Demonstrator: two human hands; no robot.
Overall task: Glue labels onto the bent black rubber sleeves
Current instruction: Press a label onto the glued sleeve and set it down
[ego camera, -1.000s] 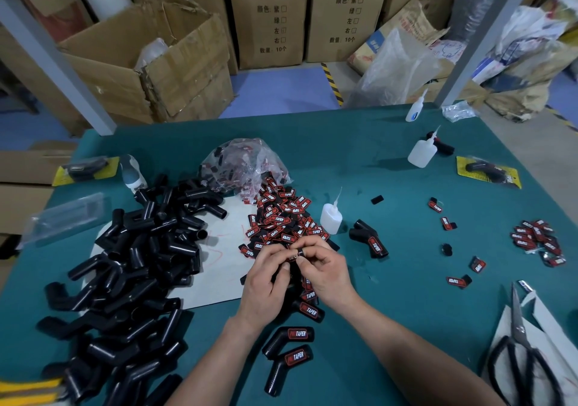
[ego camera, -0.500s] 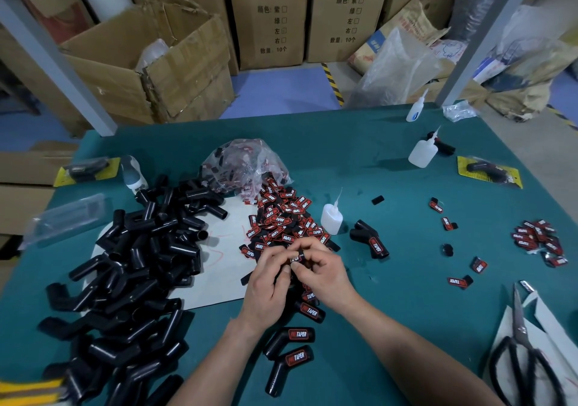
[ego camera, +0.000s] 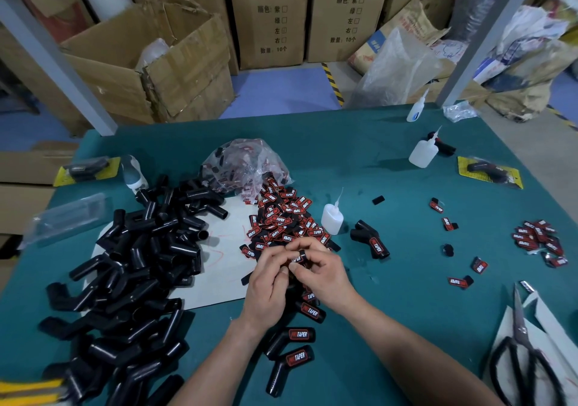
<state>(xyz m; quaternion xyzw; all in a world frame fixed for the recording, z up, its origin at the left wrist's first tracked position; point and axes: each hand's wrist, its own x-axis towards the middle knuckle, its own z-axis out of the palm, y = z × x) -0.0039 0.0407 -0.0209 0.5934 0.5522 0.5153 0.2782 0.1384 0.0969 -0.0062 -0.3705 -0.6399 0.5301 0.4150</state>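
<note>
The right hand [ego camera: 328, 275] has loosened. A second ago its fingers [ego camera: 312, 246] were bunched tight against the left hand's fingertips, knuckles up. Now they arch apart, the index hooked over the top and the others spread lower with gaps between them. The label [ego camera: 296, 259] pinched between the two hands was earlier only a dark sliver between fingertips. It has turned so that part of its printed face shows to the camera. The left hand [ego camera: 269, 283] has rolled slightly, and its thumb now appears to meet the right thumb just beneath the label.
</note>
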